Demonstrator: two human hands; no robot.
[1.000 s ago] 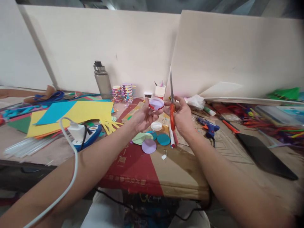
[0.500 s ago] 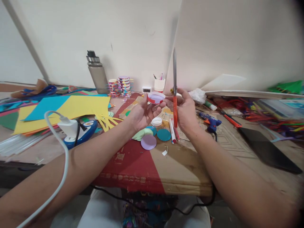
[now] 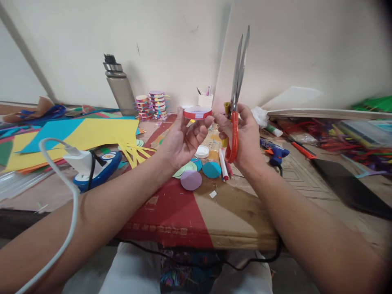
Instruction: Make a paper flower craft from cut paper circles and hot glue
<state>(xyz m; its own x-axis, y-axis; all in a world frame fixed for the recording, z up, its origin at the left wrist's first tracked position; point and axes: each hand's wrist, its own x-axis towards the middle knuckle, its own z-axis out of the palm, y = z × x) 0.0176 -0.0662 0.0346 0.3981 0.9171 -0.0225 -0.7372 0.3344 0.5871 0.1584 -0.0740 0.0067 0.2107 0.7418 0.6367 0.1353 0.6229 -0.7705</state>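
Note:
My left hand (image 3: 183, 141) is closed on a shallow round paper piece (image 3: 197, 115), with a red rim, a small pale patch on it and a lilac inside. My right hand (image 3: 246, 141) grips scissors (image 3: 234, 132) with orange handles; their blades point up and stand slightly apart. Its thumb and fingertips reach the right edge of the round piece. A yellowish thing (image 3: 227, 109) shows beside the scissors, its kind unclear. Below the hands lie a lilac paper disc (image 3: 191, 180), a blue disc (image 3: 211, 170), pale green discs (image 3: 182, 170) and a white round lid-like piece (image 3: 201, 152).
Two stacks of decorated rings (image 3: 158, 105) stand by the wall near a bottle (image 3: 120, 92). Coloured paper sheets (image 3: 107, 130) and a power strip (image 3: 105, 165) lie left. A blue glue gun (image 3: 277, 155), a cutter (image 3: 303, 150) and a black tablet-like slab (image 3: 352, 185) lie right.
The scissors have turned and risen, and their blades now show apart. The round piece has been tipped so its rim faces me more, with a pale patch showing. The view has shifted slightly.

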